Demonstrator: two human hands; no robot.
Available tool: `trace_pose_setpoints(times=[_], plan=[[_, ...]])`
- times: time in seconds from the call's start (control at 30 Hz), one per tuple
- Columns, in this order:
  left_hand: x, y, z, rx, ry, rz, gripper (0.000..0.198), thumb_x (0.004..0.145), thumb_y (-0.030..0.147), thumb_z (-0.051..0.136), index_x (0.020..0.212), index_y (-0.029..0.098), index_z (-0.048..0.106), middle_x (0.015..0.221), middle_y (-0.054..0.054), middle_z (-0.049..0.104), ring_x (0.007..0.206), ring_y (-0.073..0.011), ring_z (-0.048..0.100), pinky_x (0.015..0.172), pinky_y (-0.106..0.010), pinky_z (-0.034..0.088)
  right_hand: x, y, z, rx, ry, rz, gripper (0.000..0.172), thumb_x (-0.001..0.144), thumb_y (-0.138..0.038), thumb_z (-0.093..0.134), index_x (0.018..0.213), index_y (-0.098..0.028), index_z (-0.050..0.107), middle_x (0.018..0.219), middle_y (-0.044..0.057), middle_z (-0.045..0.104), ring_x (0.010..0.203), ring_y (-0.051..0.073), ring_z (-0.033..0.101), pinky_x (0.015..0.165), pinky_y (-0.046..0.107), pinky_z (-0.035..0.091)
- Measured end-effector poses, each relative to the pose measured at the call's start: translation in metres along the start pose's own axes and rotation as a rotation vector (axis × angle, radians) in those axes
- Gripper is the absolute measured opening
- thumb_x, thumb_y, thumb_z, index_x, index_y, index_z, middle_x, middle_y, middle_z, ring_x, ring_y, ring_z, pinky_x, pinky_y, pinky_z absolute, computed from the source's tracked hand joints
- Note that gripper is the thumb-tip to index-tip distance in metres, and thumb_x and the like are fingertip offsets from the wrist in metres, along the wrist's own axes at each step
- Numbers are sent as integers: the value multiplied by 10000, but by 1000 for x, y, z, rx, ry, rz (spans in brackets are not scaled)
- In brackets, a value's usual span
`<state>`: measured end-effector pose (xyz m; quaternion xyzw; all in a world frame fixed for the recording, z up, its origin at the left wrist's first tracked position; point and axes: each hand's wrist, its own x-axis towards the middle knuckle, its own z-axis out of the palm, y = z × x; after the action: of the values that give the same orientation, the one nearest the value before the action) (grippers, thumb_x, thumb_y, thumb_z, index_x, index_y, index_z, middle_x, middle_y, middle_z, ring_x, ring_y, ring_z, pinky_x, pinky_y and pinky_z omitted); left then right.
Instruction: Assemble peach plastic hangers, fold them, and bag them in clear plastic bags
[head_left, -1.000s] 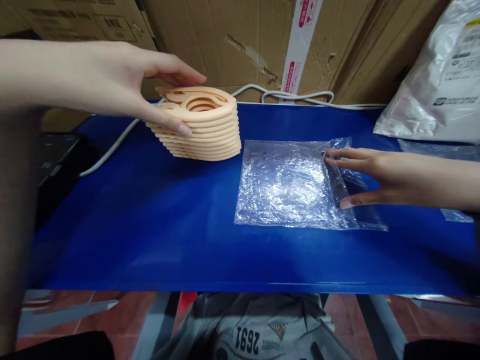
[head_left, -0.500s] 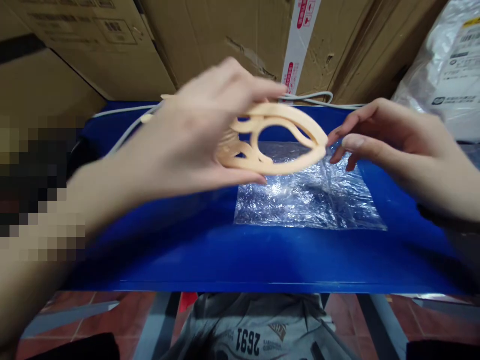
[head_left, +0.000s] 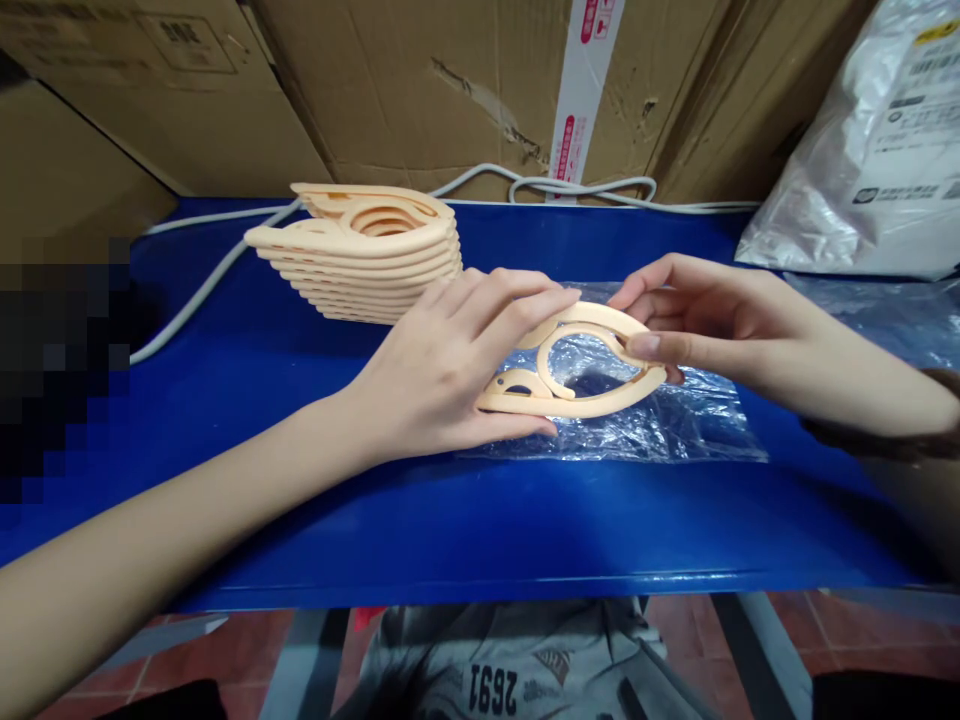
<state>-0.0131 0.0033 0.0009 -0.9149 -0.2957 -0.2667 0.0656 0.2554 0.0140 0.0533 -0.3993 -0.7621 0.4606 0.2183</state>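
Note:
A single peach plastic hanger piece is held just above a clear plastic bag lying flat on the blue table. My left hand grips its left end, fingers over the top and thumb underneath. My right hand pinches its right end between thumb and fingers. A stack of several identical peach pieces stands at the back left of the table, clear of both hands.
Cardboard boxes form a wall behind the table. A white cable runs along the back edge. A white plastic parcel bag lies at the back right. A grey sack sits below the table's front edge.
My left hand lifted one peach piece off the stack and brought it right and down over the bag. My right hand left the bag and took the piece's right end.

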Motion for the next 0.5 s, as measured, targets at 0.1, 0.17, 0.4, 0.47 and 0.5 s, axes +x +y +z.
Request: trace_pose_setpoints(times=[0.1,0.17,0.4,0.47,0.5], plan=[[-3,-2,-1,-5,29,-2,818,873,670,671,1508,227,408,1415,-129,576,1262,-354,580,1082,-524,451,0,2,0,6,-11,12,287,923,-430,702,1121,-238,624,935,30,695,899,198,672,621,270,505],[-3,-4,-1,-3,42,-1,817,868,672,679,1499,220,423,1401,-127,586,1243,-344,587,1082,-510,450,0,2,-1,0,-7,24,291,920,-439,700,1128,-250,624,943,29,701,913,210,677,638,282,517],[-4,-5,1,26,45,7,805,872,689,664,1474,200,450,1354,-119,621,1195,-328,602,1066,-491,451,1,3,0,-12,-14,30,298,928,-443,681,1144,-249,614,978,36,707,896,206,669,634,287,509],[-5,-2,0,67,57,13,769,889,671,657,1455,188,466,1340,-127,630,1186,-327,607,1064,-486,449,0,4,2,-40,6,14,338,928,-465,673,1179,-251,596,947,29,699,839,191,652,623,286,501],[-5,-1,0,92,60,10,756,898,664,650,1454,186,467,1341,-131,629,1192,-329,606,1069,-487,445,-1,5,3,-77,31,1,370,931,-476,664,1217,-257,580,927,23,691,807,183,638,620,287,499]])
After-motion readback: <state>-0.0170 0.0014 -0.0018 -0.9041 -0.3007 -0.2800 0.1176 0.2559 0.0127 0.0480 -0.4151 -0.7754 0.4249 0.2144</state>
